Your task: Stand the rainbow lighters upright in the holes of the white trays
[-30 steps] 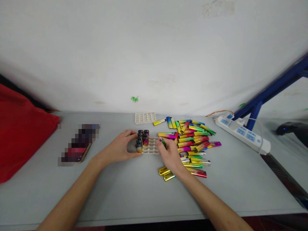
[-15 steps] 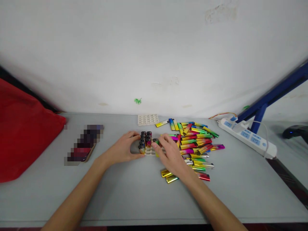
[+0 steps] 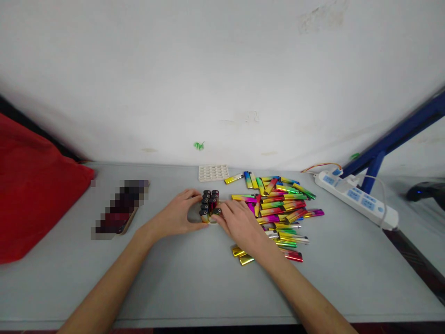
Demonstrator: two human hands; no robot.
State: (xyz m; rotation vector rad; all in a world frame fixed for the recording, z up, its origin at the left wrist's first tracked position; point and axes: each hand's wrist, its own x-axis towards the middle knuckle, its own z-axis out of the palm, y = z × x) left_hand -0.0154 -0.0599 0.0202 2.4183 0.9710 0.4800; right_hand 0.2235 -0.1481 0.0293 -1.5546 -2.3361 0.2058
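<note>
A small white tray sits mid-table, mostly hidden under my hands, with several lighters (image 3: 209, 202) standing upright in its left cells, black caps up. My left hand (image 3: 177, 215) curls around the tray's left end, fingers bent against the standing lighters. My right hand (image 3: 241, 223) lies over the tray's right part, its fingertips pinched on a lighter (image 3: 217, 212) at the tray's near edge beside the upright ones. Right of it lies a pile of colourful metallic lighters (image 3: 281, 204), and two gold ones (image 3: 242, 255) rest near my right wrist.
A second white tray (image 3: 213, 172) lies near the wall. A blurred-out flat object (image 3: 120, 208) lies to the left, beside a red cloth bag (image 3: 31, 190). A white power strip (image 3: 358, 197) with a cable and a blue metal frame (image 3: 392, 139) stand at the right.
My right hand carried a lighter from the tray's right end leftward to the cells beside the upright ones. The left hand stayed on the tray.
</note>
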